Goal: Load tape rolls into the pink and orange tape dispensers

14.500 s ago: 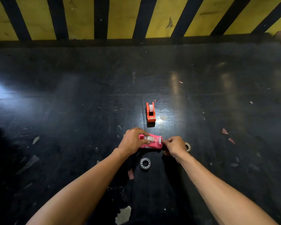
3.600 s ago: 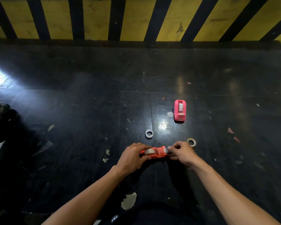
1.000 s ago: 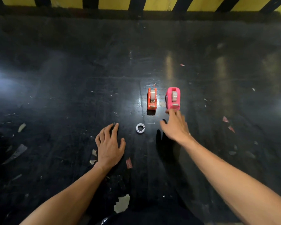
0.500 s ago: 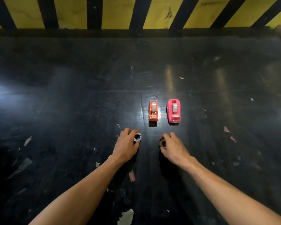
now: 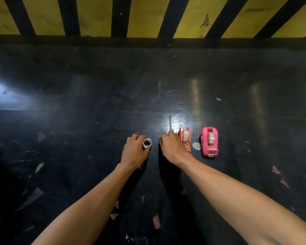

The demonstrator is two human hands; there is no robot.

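The pink tape dispenser (image 5: 209, 141) stands on the dark floor with a tape roll seated in it. Just left of it stands the orange tape dispenser (image 5: 185, 139), also with a roll in it. My left hand (image 5: 134, 152) grips a small white empty tape core (image 5: 146, 143) between thumb and fingers. My right hand (image 5: 173, 147) is closed over a brownish tape ring (image 5: 160, 141), of which only a sliver shows at its left edge; the hand partly covers the orange dispenser's near side.
The floor (image 5: 78, 121) is black and glossy with scattered paper and tape scraps, such as a pink scrap (image 5: 156, 221). A yellow-and-black striped wall (image 5: 148, 16) bounds the far side.
Both hands have lifted their rings and moved forward and left, up to the level of the dispensers. The view has shifted, so the dispensers now sit further right. The dispensers have not moved.
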